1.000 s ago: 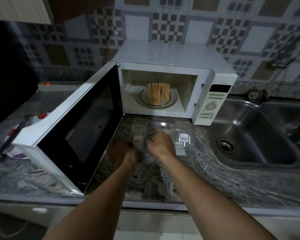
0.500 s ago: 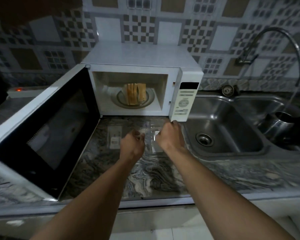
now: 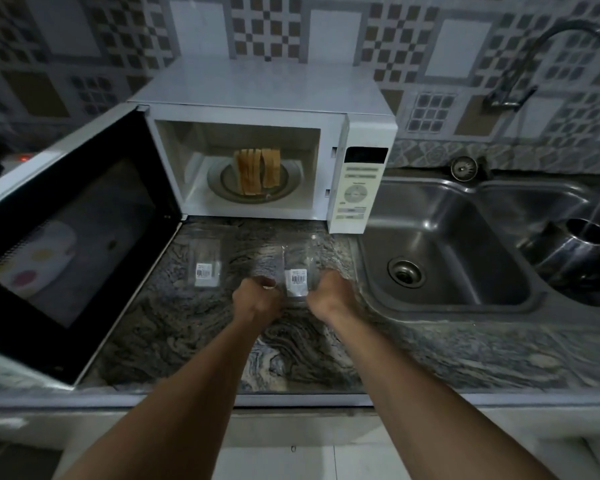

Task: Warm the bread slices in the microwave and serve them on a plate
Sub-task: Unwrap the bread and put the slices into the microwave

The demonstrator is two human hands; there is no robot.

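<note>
Several toasted-brown bread slices (image 3: 257, 171) stand on edge on the glass turntable (image 3: 293, 183) inside the white microwave (image 3: 257, 88), whose door (image 3: 66, 237) hangs wide open to the left. On the counter in front lie two clear plastic packets with barcode labels, one to the left (image 3: 205, 258) and one to the right (image 3: 297, 268). My left hand (image 3: 257, 301) pinches the right packet's near left edge. My right hand (image 3: 329, 294) grips its near right edge.
A white plate (image 3: 44, 258) with coloured spots shows through the door's window. A steel double sink (image 3: 444, 258) lies right of the microwave, with a curved tap (image 3: 541, 60) and a steel pot (image 3: 579, 251) in the far basin. The marbled counter (image 3: 222, 344) ends at a pale front edge.
Both hands moved right along the counter, from around the left packet to the right packet's near edges. The view also shifted right, showing more of the sink.
</note>
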